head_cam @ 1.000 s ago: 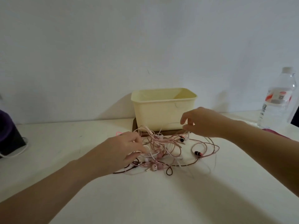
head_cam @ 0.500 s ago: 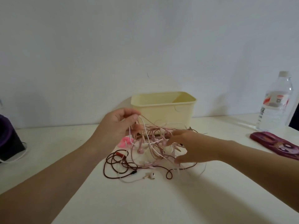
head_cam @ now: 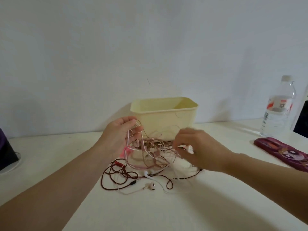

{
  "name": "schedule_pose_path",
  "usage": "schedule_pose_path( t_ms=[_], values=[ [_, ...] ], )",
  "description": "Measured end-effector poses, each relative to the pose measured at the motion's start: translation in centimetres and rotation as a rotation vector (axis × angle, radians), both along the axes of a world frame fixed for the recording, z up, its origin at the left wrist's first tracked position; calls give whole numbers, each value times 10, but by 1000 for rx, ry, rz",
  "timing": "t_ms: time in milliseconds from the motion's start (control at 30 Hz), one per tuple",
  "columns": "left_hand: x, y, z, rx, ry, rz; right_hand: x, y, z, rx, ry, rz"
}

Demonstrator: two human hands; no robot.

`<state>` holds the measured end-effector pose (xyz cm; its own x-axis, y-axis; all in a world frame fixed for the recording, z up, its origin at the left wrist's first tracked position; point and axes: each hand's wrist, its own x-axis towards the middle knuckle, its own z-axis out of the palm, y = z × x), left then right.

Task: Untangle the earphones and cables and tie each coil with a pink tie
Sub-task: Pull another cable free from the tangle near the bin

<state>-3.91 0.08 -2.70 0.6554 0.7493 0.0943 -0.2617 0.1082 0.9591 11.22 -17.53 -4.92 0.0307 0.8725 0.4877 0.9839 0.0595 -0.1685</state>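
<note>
A tangle of pale pink and white earphone cables (head_cam: 150,152) hangs between my hands above the white table (head_cam: 166,205). My left hand (head_cam: 120,135) holds several strands raised, pinched between thumb and fingers. My right hand (head_cam: 198,149) grips another part of the tangle, with a pink-white earbud (head_cam: 189,148) at its fingers. A dark red braided cable (head_cam: 120,175) lies in loops on the table under the tangle. One white earbud (head_cam: 152,186) rests in front. Pink ties (head_cam: 125,151) show just below my left hand.
A cream plastic bin (head_cam: 164,120) stands right behind the tangle. At the far right are a clear water bottle (head_cam: 278,107) and a maroon patterned pouch (head_cam: 283,152). A dark object (head_cam: 6,152) with a white cord sits at the left edge.
My left hand rose from the table with a bunch of strands. My right hand came down from near the bin and took the tangle's right side. The dark red cable spread out on the table.
</note>
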Motion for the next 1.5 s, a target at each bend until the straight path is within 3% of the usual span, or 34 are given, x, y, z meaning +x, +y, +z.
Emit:
schedule_pose_path(
  t_ms=[67, 167, 233, 333, 433, 500, 600, 733, 800, 867, 967, 1200, 1367, 1500],
  values=[
    [3, -1, 0, 8, -10, 6, -13, -3, -2, -264, -12, 38],
    [6, 1, 2, 24, -28, 37, -18, 0, -11, -596, -178, -192],
    [6, 3, 3, 29, -45, 53, -12, 6, -14, -613, -169, -307],
    [4, 6, 4, 25, -48, 51, 1, 16, -14, -635, -71, -326],
    [1, 9, 4, 56, -26, 30, 6, 21, -7, -746, -104, -330],
    [-1, 10, 4, 106, 12, 3, 8, 19, 4, -713, 56, -336],
    [-7, 8, 5, 293, 195, -55, 15, 13, 35, -517, 466, -254],
    [-10, 7, 10, 972, 750, -127, 19, 10, 87, -151, 845, -76],
    [-5, 6, 20, 1159, 809, -101, 17, 13, 114, -60, 951, -7],
    [2, -4, 35, 1132, 670, -57, 13, 15, 135, -25, 986, 36],
    [18, -20, 72, 886, 400, -115, 5, 20, 163, 31, 948, 74],
    [45, -38, 144, 617, 77, -97, 5, 22, 220, 363, 962, 150],
    [49, -32, 182, 928, 20, 67, 30, 17, 226, 516, 809, 26],
    [52, -26, 204, 887, -133, 125, 49, 11, 203, 201, 758, 22]
  ],
)
